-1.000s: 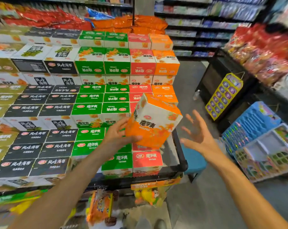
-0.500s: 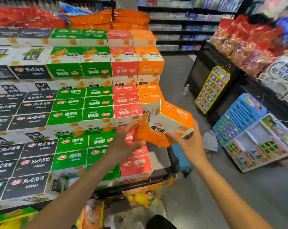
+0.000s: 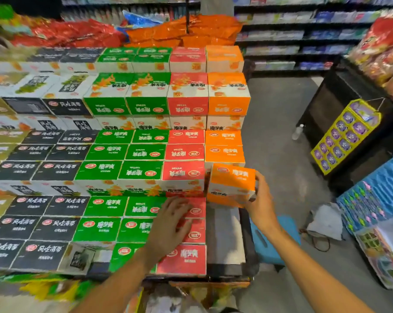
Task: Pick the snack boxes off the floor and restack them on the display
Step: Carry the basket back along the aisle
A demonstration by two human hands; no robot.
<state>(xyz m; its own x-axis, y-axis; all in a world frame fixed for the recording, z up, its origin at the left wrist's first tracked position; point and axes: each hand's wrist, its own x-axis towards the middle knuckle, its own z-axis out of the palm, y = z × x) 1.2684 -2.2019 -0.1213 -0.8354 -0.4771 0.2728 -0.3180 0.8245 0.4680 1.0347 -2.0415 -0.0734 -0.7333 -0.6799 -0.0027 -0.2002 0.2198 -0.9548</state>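
Black boxes (image 3: 39, 224) are filling the left end of the stepped display (image 3: 224, 240), sitting in rows tier upon tier. Green boxes (image 3: 105, 228) are standing next to them, touching side to side. Further right, red boxes (image 3: 184, 172) are running up the tiers in a single column. The left hand (image 3: 171, 219) is lying over the lower red boxes with its fingers straight and spread, grasping nothing; whether the palm is pressing on the cardboard or just hovering over it cannot be told. Beside the red column, a bare grey patch of the display's bottom tier is showing at its right end. Just above that patch, the orange box (image 3: 232, 185) is sitting slightly tilted against the right side of the red column, directly under the stacked orange boxes (image 3: 224, 152). The right hand (image 3: 262, 205) is gripping this box at its right edge, with fingertips curling over the top corner and the palm against the side. Right of the display, a blue stool (image 3: 274, 240) is standing on the grey floor (image 3: 276, 123). A yellow card (image 3: 344, 134) of purple items is hanging on a dark stand at the far right.
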